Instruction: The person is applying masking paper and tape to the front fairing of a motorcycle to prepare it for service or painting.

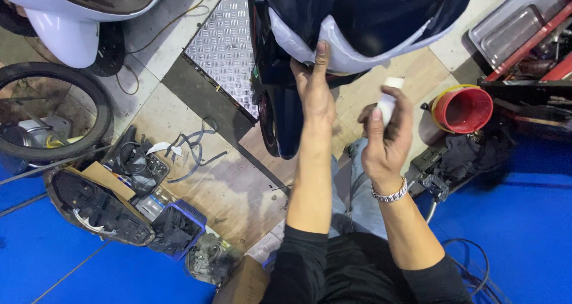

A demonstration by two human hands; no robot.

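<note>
My left hand (pixel 314 82) reaches forward and presses its fingers against the lower white trim of a dark blue scooter body (pixel 363 18). The fingers lie together on the panel edge, not wrapped around anything. My right hand (pixel 387 138) is raised beside it, closed around a small white cylindrical bottle or tube (pixel 388 99) whose top pokes out above the fingers. A silver bracelet sits on that wrist. Below the hands stands the scooter's front wheel with its dark blue fender (pixel 280 116).
A red bucket (pixel 463 108) stands right of the hands. A loose tyre (pixel 53 110) lies at left, with a detached black seat (pixel 95 207), cables and a blue basket (pixel 179 223) on the floor. A white scooter (pixel 71 12) is at top left, a metal tread plate (pixel 223 45) ahead.
</note>
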